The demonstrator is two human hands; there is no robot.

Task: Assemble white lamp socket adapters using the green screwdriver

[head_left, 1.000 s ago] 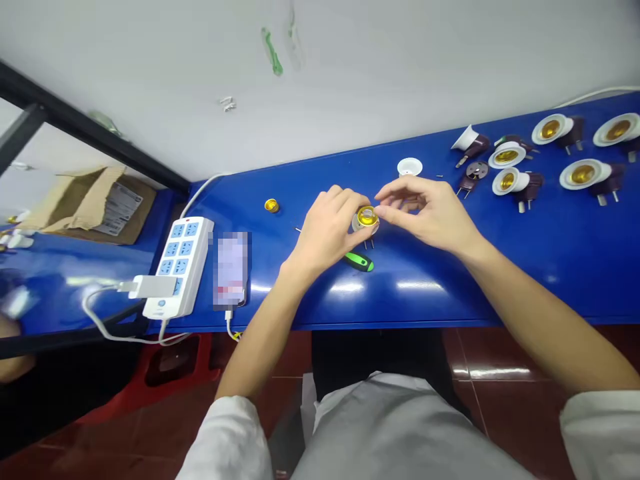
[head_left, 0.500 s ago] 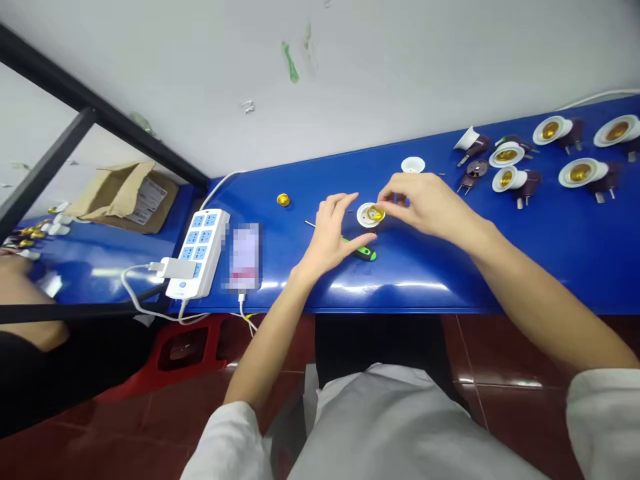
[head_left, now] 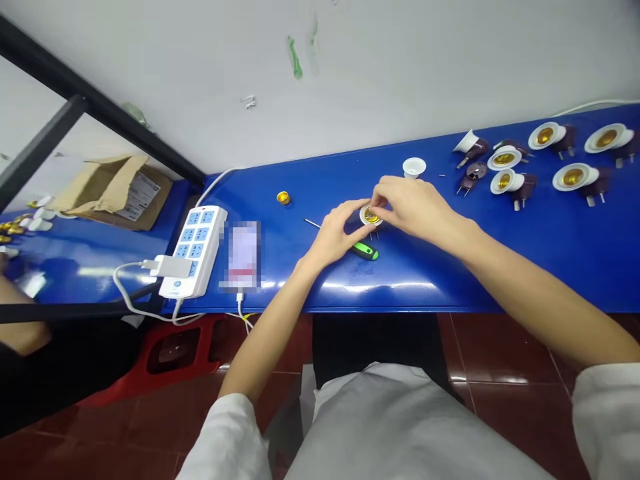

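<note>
Lamp holder (head_left: 363, 219), one, white-rimmed: sitting at the clock's centre on the blue surface (head_left: 425, 247), facing up, prongs showing below its rim. Gold shell (head_left: 371, 218), one: resting inside the rim.

Left hand (head_left: 339, 233): curving around the lamp holder from nine o'clock, thumb and fingers gripping the rim. Right hand (head_left: 413, 203): reaching over from three o'clock, fingertips bunching at the mouth of the gold shell; whether they are pinching it, cannot tell.

Screwdriver (head_left: 366, 251), green and black: lying at six o'clock, its shaft passing beneath the left hand and pointing toward ten.

White cup (head_left: 414, 168), one: standing between one and two o'clock. Small pin (head_left: 442, 175): lying at two.

Loose gold cap (head_left: 283, 198), one: sitting between nine and ten.

Plug-in sockets (head_left: 507, 181), six, white and brown, with one bare brown plug (head_left: 473, 177): occupying two to three o'clock, well apart from the hands.

Phone (head_left: 244, 257) and white power strip (head_left: 193, 253): lying side by side between eight and nine, white cables trailing.
</note>
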